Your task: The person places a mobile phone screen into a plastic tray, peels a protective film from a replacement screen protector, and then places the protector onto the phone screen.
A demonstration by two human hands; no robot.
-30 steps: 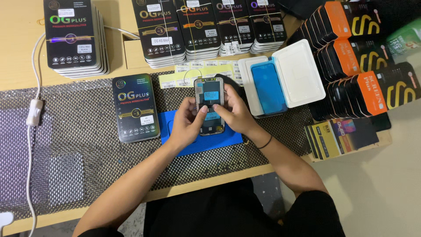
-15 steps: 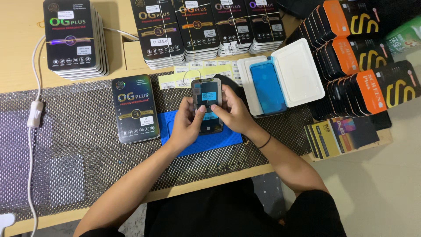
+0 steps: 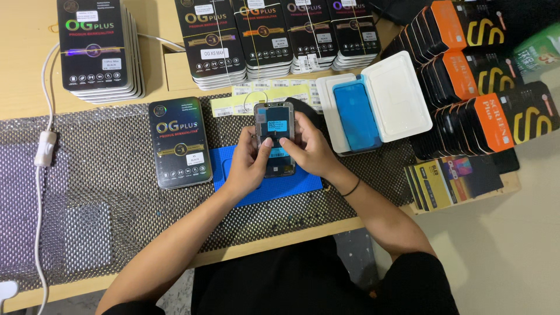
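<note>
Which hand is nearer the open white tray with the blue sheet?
Right. The right hand sits just beside the white tray; the left hand is beyond the phone screen part both hands hold.

Wooden table [image 3: 23, 70], black mesh mat [image 3: 105, 192], blue pad [image 3: 274, 189], boxed stacks [image 3: 99, 49], white cable [image 3: 44, 151]

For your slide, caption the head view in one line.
Both hands, left and right, hold a phone screen over a blue mat, boxes stacked behind.

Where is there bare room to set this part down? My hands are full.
Free: the mesh mat between the white cable and the black box, and its strip along the table's front edge. Crowded: the box stacks behind, the open white tray and orange boxes on the right.
</note>
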